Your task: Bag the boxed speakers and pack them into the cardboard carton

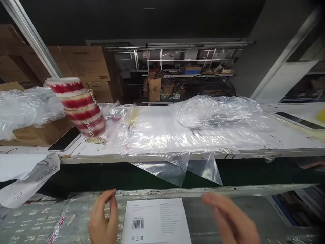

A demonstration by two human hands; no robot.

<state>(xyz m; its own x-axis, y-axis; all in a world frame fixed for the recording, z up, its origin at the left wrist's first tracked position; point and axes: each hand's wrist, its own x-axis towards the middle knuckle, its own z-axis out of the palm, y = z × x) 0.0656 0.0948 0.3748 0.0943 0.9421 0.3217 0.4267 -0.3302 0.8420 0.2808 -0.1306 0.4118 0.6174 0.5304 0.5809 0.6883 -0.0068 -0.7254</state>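
Note:
A flat white box with a barcode and small print lies on the near bench between my hands. At its left edge is my left hand, fingers loosely curled and close to or touching the box. My right hand hovers just right of the box, blurred, fingers apart and holding nothing.
A stack of red-and-white tape rolls and a dark phone sit on the white shelf beyond. Clear plastic bags cover the shelf and hang over its edge. Cardboard boxes stand behind. Another person's fingertip shows at far right.

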